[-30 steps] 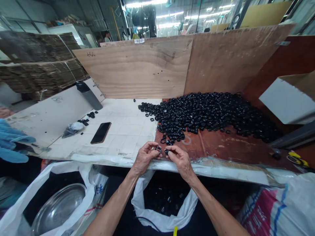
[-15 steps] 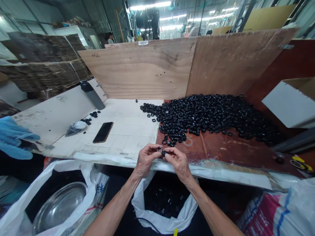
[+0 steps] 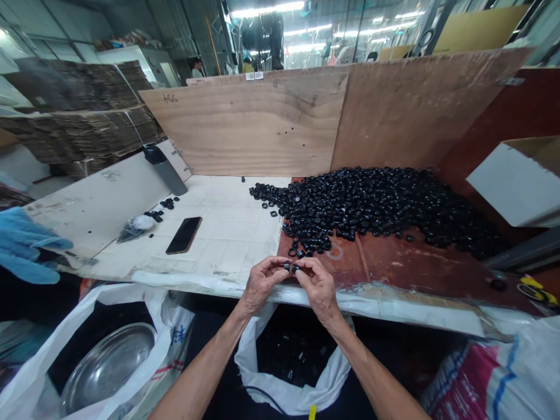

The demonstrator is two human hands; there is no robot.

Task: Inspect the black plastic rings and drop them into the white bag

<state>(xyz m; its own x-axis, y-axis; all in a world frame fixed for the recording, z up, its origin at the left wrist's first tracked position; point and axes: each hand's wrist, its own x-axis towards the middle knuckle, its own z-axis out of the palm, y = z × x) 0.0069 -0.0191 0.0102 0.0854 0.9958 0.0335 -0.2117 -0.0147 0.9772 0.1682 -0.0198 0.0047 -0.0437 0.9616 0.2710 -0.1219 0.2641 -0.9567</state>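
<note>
Just above the table's front edge, my left hand (image 3: 262,284) pinches a small black ring (image 3: 286,265) between thumb and fingertips. My right hand (image 3: 318,289) pinches another small black part (image 3: 294,268) close beside it; a narrow gap shows between the two. Behind the hands a large pile of black rings (image 3: 371,201) spreads over the red-brown board (image 3: 385,262) and onto the white surface (image 3: 223,204). Below the hands hangs an open white sack (image 3: 247,356) with black parts inside.
A phone (image 3: 184,235), a grey bottle (image 3: 165,170) and a small plastic bag (image 3: 135,228) lie or stand at left. Blue gloves (image 3: 28,245) are at far left, above a sack with a metal bowl (image 3: 109,364). A white box (image 3: 511,184) sits right.
The ring in my left hand has turned from face-on to side-on. The two parts, which looked touching or overlapping, now show a small gap.
</note>
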